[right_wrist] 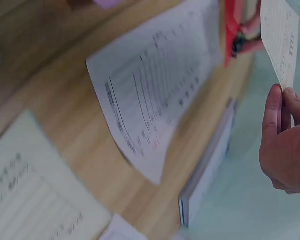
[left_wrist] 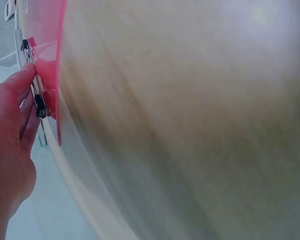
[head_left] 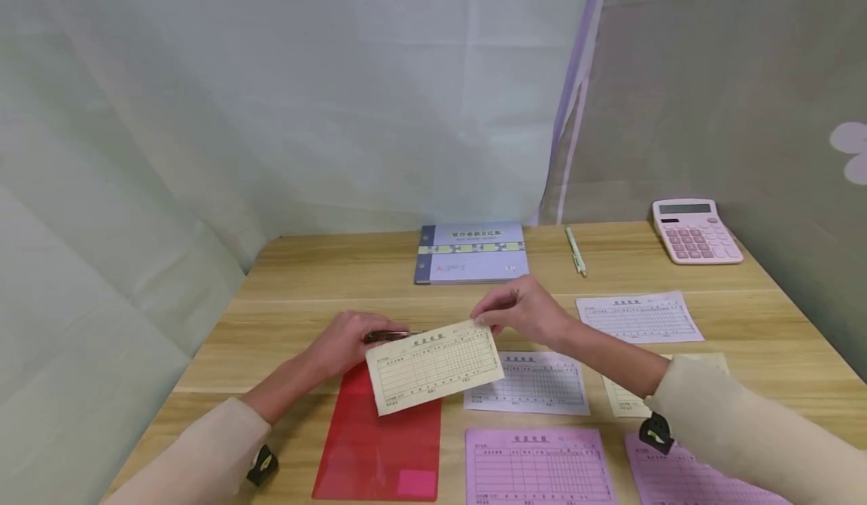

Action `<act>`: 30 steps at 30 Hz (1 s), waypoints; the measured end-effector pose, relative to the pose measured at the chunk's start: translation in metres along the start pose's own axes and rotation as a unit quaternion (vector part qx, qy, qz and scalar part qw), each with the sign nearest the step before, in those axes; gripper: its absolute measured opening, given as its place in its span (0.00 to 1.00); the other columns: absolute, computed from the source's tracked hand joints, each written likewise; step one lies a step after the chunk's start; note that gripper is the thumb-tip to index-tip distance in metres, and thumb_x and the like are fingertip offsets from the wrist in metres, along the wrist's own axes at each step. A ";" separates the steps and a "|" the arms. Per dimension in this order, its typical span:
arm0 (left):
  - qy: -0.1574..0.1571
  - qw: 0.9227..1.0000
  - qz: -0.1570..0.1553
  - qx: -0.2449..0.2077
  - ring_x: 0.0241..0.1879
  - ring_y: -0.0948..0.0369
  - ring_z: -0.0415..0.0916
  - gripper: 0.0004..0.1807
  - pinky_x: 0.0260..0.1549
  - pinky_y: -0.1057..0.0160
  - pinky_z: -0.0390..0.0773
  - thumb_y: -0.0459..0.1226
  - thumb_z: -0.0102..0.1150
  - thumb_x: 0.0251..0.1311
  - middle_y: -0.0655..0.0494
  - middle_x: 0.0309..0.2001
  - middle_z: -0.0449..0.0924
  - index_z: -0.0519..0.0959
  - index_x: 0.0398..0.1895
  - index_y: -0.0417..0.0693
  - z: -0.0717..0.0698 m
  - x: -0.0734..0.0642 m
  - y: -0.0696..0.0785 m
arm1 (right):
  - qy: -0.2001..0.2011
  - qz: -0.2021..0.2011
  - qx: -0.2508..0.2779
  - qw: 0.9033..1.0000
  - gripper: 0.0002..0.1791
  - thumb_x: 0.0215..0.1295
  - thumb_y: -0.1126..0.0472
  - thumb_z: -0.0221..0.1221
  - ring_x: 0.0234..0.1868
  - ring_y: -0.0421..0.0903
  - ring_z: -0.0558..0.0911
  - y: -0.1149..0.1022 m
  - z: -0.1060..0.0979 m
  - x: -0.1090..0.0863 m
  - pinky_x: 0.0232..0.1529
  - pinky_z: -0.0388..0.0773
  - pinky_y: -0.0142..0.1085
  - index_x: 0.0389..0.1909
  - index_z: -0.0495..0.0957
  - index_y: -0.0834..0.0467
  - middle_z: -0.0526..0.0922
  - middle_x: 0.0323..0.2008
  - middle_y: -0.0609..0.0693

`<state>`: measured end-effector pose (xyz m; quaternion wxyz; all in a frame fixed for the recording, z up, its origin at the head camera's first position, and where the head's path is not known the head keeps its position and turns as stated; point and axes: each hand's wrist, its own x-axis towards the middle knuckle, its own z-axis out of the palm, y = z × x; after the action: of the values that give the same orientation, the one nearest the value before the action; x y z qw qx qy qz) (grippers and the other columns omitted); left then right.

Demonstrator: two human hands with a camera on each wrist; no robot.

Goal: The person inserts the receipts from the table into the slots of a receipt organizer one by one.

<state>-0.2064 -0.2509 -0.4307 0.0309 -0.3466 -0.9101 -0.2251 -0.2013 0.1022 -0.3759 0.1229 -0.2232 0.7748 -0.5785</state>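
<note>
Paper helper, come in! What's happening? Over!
Left hand gripping clip of red clipboard. Right hand pinching cream slip. Head view: slip hiding part of clipboard.

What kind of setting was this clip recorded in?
Probably a desk set up for bookkeeping, perhaps a curtained-off corner: a pink calculator, a blue ledger-like book and printed table forms lie on a wood-grain table, with hanging fabric behind.

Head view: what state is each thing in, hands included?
Left hand: grips the metal clip
Right hand: pinches the raised cream slip
Raised cream slip: tilted over the red clipboard
Metal clip: open or closed unclear
Red clipboard: partly covered
Blue ledger: closed
Pen: lying, tip state unclear
Calculator: face up, no digits visible
Tabletop slips: printed side up
</note>
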 end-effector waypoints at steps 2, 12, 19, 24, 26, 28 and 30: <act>-0.008 1.000 -0.003 -0.003 0.46 0.64 0.88 0.21 0.46 0.61 0.87 0.37 0.78 0.62 0.61 0.50 0.90 0.89 0.59 0.52 -0.001 0.001 0.000 | -0.010 0.014 -0.004 1.000 0.04 0.66 0.72 0.71 0.30 0.47 0.88 0.004 0.011 0.002 0.37 0.89 0.43 0.39 0.91 0.65 0.91 0.38 0.56; -0.038 0.999 -0.005 -0.002 0.39 0.70 0.83 0.20 0.38 0.65 0.85 0.38 0.78 0.62 0.60 0.48 0.91 0.89 0.58 0.51 -0.009 0.005 0.004 | -0.040 0.049 -0.032 0.997 0.04 0.65 0.73 0.71 0.29 0.44 0.86 0.016 0.060 0.022 0.34 0.88 0.40 0.35 0.92 0.62 0.91 0.33 0.51; -0.048 0.999 -0.002 -0.006 0.38 0.69 0.82 0.19 0.37 0.63 0.85 0.38 0.77 0.64 0.59 0.49 0.90 0.89 0.58 0.50 -0.010 0.008 0.005 | -0.035 0.073 -0.033 0.996 0.04 0.64 0.72 0.72 0.30 0.46 0.87 0.017 0.075 0.032 0.34 0.88 0.38 0.36 0.91 0.62 0.90 0.34 0.50; -0.048 0.999 0.011 -0.005 0.37 0.69 0.81 0.18 0.36 0.61 0.85 0.37 0.76 0.65 0.58 0.49 0.90 0.89 0.57 0.50 -0.010 0.008 0.004 | -0.029 0.080 -0.044 0.995 0.03 0.65 0.72 0.71 0.29 0.46 0.87 0.019 0.076 0.034 0.33 0.87 0.37 0.36 0.91 0.62 0.90 0.34 0.50; -0.049 0.999 0.012 -0.005 0.37 0.69 0.81 0.17 0.36 0.61 0.85 0.37 0.75 0.65 0.58 0.49 0.90 0.89 0.57 0.50 -0.009 0.008 0.004 | -0.029 0.080 -0.046 0.995 0.03 0.65 0.72 0.71 0.28 0.46 0.86 0.020 0.076 0.036 0.32 0.86 0.36 0.36 0.91 0.63 0.90 0.33 0.51; -0.050 0.999 0.013 -0.001 0.37 0.69 0.80 0.17 0.35 0.63 0.84 0.37 0.75 0.65 0.58 0.49 0.90 0.89 0.57 0.50 -0.010 0.008 0.004 | -0.028 0.083 -0.049 0.995 0.03 0.65 0.73 0.71 0.28 0.45 0.85 0.021 0.075 0.037 0.32 0.86 0.36 0.35 0.91 0.63 0.90 0.33 0.51; -0.049 0.998 0.021 0.012 0.37 0.68 0.81 0.18 0.36 0.64 0.84 0.38 0.75 0.65 0.58 0.49 0.90 0.89 0.57 0.50 -0.010 0.008 0.005 | -0.028 0.084 -0.055 0.995 0.03 0.65 0.73 0.71 0.27 0.44 0.84 0.022 0.075 0.039 0.31 0.86 0.36 0.35 0.91 0.64 0.90 0.32 0.51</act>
<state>-0.2100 -0.2471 -0.4181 -0.0053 -0.3759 -0.9056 -0.1965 -0.2056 0.0249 -0.4166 0.1802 -0.1804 0.8178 -0.5158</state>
